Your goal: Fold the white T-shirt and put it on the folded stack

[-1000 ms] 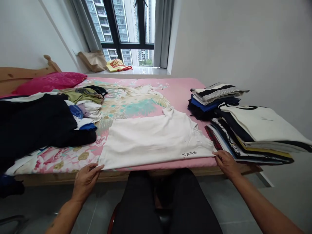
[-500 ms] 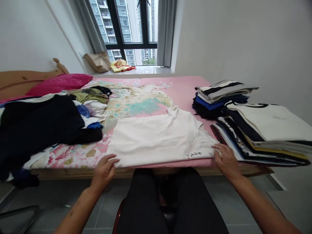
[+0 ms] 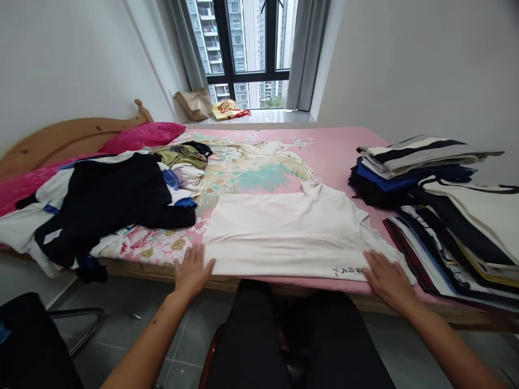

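A white T-shirt (image 3: 279,227), folded lengthwise, lies on the pink bedsheet with its hem to the left and its collar and sleeve end to the right. Dark lettering shows along its near edge, close to my right hand. My left hand (image 3: 192,270) rests flat at the hem's near corner, fingers stretched out. At the other end, my right hand (image 3: 387,278) lies open on the shirt near the sleeve, palm down. Neither hand grips the cloth.
On the left is a loose heap of clothes (image 3: 117,189), with a magenta pillow (image 3: 141,136) behind it. Folded garments (image 3: 421,156) are stacked at the right, beside another folded pile (image 3: 474,232). A paper bag (image 3: 194,105) stands by the window. A chair (image 3: 32,335) is at lower left.
The view has swung left. My fingers have flattened; the right hand has moved from the shirt's end corner onto the cloth beside the lettering.
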The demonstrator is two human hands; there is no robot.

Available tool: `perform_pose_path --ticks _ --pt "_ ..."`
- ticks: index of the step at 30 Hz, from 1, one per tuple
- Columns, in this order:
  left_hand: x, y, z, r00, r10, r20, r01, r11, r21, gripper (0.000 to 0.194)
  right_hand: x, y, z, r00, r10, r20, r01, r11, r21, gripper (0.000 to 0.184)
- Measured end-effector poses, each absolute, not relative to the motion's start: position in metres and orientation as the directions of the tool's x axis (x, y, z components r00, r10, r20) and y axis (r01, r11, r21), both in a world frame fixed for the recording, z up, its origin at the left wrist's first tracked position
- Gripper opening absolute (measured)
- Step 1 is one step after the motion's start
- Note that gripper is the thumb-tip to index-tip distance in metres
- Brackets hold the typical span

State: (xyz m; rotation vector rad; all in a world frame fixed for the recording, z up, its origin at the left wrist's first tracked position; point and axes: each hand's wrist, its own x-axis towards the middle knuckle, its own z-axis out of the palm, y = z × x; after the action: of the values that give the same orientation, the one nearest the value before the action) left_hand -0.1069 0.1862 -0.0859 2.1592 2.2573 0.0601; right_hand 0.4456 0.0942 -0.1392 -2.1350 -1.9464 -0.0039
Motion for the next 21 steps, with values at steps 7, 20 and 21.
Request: perform_pose_path --ticks 7,20,21 --pt "-0.103 0.184 -0.071 0.068 0.958 0.280 0.986 -0.107 0.130 0.048 0.399 0.103 -0.114 0.020 0.927 0.374 0.970 0.072 -0.233 0.049" --pt "-0.028 0.241 -0.091 0.368 0.930 -0.009 0.927 -0.366 0.077 0.069 0.377 0.145 -0.102 -0.019 1.000 -0.015 0.977 0.015 -0.212 0.057" --pt "-0.048 0.248 -0.092 0.274 0.962 -0.021 0.961 -0.272 0.049 0.072 0.402 0.142 -0.102 0.129 0.991 -0.027 0.977 -0.131 -0.170 0.057"
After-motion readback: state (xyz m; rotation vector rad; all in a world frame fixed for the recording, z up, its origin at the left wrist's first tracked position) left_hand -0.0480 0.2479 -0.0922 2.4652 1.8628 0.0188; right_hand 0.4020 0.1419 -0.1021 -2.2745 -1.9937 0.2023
